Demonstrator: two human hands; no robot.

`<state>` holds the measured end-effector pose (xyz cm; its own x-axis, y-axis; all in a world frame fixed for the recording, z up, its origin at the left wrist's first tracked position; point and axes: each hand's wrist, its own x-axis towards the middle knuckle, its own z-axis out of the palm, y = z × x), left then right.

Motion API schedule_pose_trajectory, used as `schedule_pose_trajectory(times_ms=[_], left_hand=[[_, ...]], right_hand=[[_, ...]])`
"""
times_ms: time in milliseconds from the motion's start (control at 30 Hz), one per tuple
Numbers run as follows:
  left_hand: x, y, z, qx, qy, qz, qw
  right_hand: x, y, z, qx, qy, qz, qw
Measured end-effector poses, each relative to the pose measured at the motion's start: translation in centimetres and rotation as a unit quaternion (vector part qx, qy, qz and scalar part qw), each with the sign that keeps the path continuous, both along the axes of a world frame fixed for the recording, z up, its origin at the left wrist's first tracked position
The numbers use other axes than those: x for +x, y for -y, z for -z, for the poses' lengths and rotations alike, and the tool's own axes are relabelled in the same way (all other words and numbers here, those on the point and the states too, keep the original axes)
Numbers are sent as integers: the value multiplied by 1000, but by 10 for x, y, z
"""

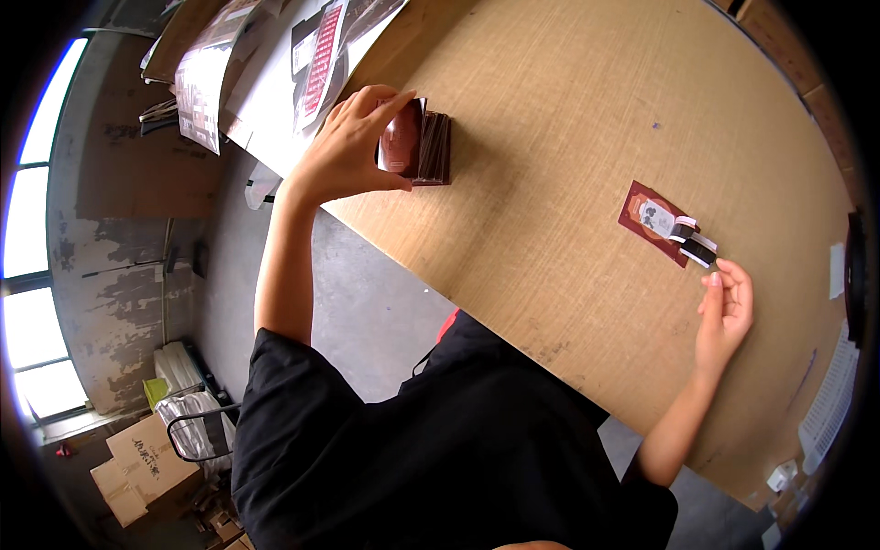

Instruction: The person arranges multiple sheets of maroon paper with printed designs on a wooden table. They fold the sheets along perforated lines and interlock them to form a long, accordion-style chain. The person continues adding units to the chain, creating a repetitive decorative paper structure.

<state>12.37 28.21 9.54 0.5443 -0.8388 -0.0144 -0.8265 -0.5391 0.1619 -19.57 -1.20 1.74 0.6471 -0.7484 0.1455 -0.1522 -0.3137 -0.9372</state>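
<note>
Toward the far left edge of the table stands a row of dark red cards (434, 151), packed on edge. My left hand (344, 151) spans its front card, fingers on the top edge and thumb at the bottom. That front card (400, 142) leans slightly away from the others. On the right side, a single red card (646, 218) with a pale oval picture lies flat. A folded black-and-white strip (694, 246) lies across its near end and sticks out past it. The curled fingers of my right hand (729, 312) pinch at the strip's near end.
Large printed sheets (266, 73) overhang the table's left edge. A paper sheet (830, 399) and a small white object (782, 476) lie along the right side. Below the left edge are a chair frame (202, 431) and cardboard boxes (147, 467) on the floor.
</note>
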Motion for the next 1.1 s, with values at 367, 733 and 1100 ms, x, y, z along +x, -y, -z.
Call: schedule_pose_trajectory(times_ms=[367, 733, 1100], left_hand=[[4, -5, 8, 13, 70, -5, 997], [-113, 111, 27, -287, -124, 78, 947], [-167, 173, 53, -392, -322, 118, 854]], right_hand=[[1, -1, 0, 22, 6, -14, 1000], [18, -40, -14, 138, 117, -197, 964], [14, -36, -8, 276, 226, -104, 928]])
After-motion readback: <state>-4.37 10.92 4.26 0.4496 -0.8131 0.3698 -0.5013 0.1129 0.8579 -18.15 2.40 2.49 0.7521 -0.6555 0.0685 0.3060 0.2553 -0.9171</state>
